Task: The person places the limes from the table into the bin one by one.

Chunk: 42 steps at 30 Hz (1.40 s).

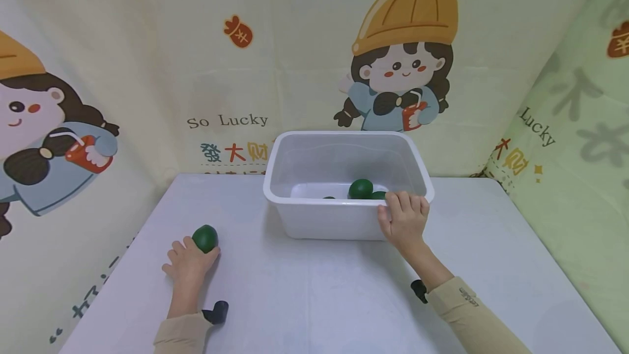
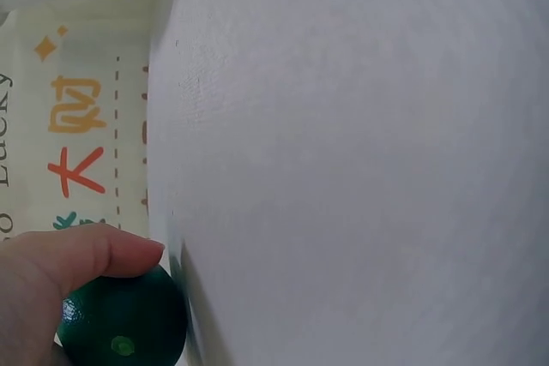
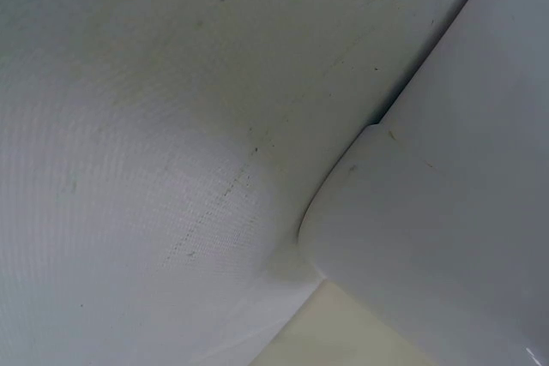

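Note:
On the left of the table, my left hand (image 1: 189,264) grips a dark green lime (image 1: 205,238) with thumb and fingers on either side. The left wrist view shows the thumb (image 2: 111,250) lying across this lime (image 2: 129,323), whose pale stem scar faces the camera; the other fingers are mostly hidden there. A white plastic box (image 1: 329,220) stands near the back of the table. Over its front rim, toward the right corner, my right hand (image 1: 407,220) hooks its fingers and holds on. Several green limes (image 1: 361,189) lie inside, partly hidden by the front wall.
The white table (image 1: 304,294) runs back to a hanging patterned cloth (image 1: 304,70), with more cloth at both sides. In the right wrist view, the outer wall of the box (image 3: 429,212) rises from the table surface. A black wrist mount (image 1: 216,313) sticks out beside the left sleeve.

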Tool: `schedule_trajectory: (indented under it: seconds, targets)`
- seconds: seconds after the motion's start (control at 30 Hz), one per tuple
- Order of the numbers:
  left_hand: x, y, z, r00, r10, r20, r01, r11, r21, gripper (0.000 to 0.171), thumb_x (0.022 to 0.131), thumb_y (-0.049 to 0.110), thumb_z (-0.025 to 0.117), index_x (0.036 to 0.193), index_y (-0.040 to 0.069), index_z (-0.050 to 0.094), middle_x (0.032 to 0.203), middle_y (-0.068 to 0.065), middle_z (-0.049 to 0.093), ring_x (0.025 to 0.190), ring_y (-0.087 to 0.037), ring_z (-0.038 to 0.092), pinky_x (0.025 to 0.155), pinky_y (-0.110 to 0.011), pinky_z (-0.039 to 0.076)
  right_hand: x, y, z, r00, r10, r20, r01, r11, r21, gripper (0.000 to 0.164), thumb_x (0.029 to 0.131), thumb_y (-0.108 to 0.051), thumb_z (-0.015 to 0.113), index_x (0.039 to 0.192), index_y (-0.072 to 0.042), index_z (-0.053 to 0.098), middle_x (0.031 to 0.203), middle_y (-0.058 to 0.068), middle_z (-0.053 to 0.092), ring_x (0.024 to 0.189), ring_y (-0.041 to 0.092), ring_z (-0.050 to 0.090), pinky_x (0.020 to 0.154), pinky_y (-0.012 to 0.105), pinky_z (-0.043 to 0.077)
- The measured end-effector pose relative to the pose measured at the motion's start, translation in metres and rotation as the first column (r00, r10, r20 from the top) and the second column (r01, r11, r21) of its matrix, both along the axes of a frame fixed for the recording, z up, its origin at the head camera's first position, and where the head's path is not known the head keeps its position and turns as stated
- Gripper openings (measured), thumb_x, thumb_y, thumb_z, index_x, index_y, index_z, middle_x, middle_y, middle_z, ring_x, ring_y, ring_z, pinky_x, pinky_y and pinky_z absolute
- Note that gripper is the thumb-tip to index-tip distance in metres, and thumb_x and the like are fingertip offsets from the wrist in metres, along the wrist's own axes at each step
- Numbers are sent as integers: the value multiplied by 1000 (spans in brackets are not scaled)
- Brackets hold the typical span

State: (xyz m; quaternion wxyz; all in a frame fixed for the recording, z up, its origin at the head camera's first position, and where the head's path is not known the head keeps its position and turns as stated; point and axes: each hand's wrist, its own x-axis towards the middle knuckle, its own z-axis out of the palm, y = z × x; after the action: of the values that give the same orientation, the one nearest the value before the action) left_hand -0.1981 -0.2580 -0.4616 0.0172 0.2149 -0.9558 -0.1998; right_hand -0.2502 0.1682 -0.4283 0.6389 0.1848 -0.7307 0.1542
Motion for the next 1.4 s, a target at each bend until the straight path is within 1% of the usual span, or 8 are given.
schedule_trajectory:
  seconds: [0.3, 0.53, 0.73, 0.87, 1.13, 1.4]
  targets:
    - [-1, -2, -3, 999, -11, -48, 10, 1000, -18, 67, 77, 36, 60, 111, -17, 36, 100, -32, 30, 99, -48, 31, 79, -64, 29, -1, 0, -1, 1000, -4, -17, 4, 1000, 1, 36, 89, -34, 39, 82, -4, 55, 73, 11, 49, 69, 31, 40, 69, 45, 25]
    - [-3, 1, -1, 995, -45, -92, 42, 999, -33, 66, 77, 37, 61, 111, -15, 38, 101, -30, 32, 98, -46, 32, 76, -61, 29, 0, 0, -2, 1000, 3, -7, -3, 1000, -5, 35, 89, -35, 39, 82, -4, 55, 74, 12, 49, 70, 31, 40, 70, 45, 25]
    - [-6, 8, 7, 990, -59, -125, 55, 998, -43, 67, 77, 40, 59, 114, -13, 38, 102, -28, 33, 97, -43, 32, 75, -58, 28, -1, 0, -2, 1000, 4, -18, -4, 1000, -3, 37, 90, -36, 38, 82, -4, 55, 74, 11, 49, 69, 31, 39, 69, 45, 25]
    - [-9, 13, 14, 987, -65, -145, 57, 997, -59, 65, 78, 40, 58, 112, -12, 40, 100, -26, 34, 94, -41, 33, 74, -56, 28, -1, 0, -2, 1000, 7, -14, -7, 1000, -8, 38, 91, -37, 38, 82, -4, 55, 74, 11, 49, 69, 31, 39, 70, 45, 25]
    - [-13, 21, 28, 974, -98, -206, 76, 991, -110, 64, 78, 42, 59, 109, -11, 41, 96, -24, 35, 89, -40, 35, 71, -55, 29, -1, 1, -1, 1000, 6, -8, -6, 1000, -7, 37, 90, -36, 39, 83, -4, 56, 74, 11, 50, 69, 31, 39, 70, 45, 25]
    - [-17, 29, 38, 970, -118, -213, 90, 987, -135, 65, 77, 43, 60, 110, -10, 42, 98, -24, 36, 91, -41, 36, 73, -56, 31, 0, 2, -2, 1000, -5, 4, 5, 1000, 3, 36, 89, -35, 40, 83, -4, 56, 75, 11, 50, 69, 31, 40, 70, 45, 26]
